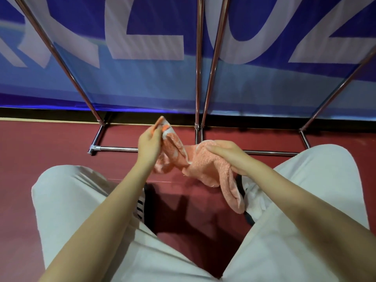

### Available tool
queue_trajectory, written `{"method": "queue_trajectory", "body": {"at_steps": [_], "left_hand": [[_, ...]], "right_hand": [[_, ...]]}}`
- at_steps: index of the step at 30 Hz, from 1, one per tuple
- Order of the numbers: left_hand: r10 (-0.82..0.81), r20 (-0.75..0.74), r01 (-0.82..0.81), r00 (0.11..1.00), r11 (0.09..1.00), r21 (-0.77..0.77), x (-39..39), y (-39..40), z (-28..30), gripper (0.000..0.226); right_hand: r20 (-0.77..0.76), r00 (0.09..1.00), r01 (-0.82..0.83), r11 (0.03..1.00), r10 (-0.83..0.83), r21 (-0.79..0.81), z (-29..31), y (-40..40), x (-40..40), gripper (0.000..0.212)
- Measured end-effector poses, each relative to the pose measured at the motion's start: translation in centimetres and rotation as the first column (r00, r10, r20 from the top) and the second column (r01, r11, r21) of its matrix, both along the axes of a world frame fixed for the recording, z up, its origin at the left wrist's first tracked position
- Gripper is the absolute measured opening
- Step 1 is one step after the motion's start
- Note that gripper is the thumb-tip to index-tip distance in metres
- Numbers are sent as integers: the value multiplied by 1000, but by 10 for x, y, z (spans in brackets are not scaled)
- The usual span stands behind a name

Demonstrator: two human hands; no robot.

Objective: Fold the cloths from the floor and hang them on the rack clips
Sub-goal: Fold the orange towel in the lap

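In the head view, an orange cloth (200,163) is held in the air above the red floor (40,151), between the knees. One corner is pinched by the curled fingers of the left hand (149,144); the bunched middle is gripped by the right hand (230,155). The chrome rack (198,78) is seen just beyond, before a blue banner (142,82)

A blue banner (142,82) with large pale lettering is stretched across the background, its lower band a lighter blue. Below it, a dark red floor (40,151) is seen, edged by a black strip along the banner's foot. Pale grey trousers (67,200) are worn on bent knees, and a black shoe with white stripes (142,208) is partly visible between them.
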State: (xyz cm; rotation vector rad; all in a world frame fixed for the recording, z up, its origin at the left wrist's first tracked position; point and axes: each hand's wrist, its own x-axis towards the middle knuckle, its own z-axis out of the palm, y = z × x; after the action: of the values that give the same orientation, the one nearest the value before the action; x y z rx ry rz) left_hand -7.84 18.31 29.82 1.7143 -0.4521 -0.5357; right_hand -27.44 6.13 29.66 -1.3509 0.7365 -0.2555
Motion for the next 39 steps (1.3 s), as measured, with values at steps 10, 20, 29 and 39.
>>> {"method": "queue_trajectory", "body": {"at_steps": [10, 20, 29, 39], "left_hand": [[-330, 445, 261, 833, 942, 210, -33, -14, -22, 32], [-313, -212, 303, 926, 950, -78, -62, -13, -17, 28], [-168, -286, 167, 943, 986, -28, -45, -16, -7, 33], [-224, -244, 199, 944, 972, -121, -30, -1, 11, 33]], "right_hand": [[-60, 989, -146, 869, 133, -472, 22, -6, -1, 10], [92, 975, -145, 892, 203, -429, 20, -6, 9, 14], [-92, 975, -221, 820, 203, -527, 15, -6, 16, 5], [-243, 938, -341, 786, 248, -516, 0, -2, 14, 42]]}}
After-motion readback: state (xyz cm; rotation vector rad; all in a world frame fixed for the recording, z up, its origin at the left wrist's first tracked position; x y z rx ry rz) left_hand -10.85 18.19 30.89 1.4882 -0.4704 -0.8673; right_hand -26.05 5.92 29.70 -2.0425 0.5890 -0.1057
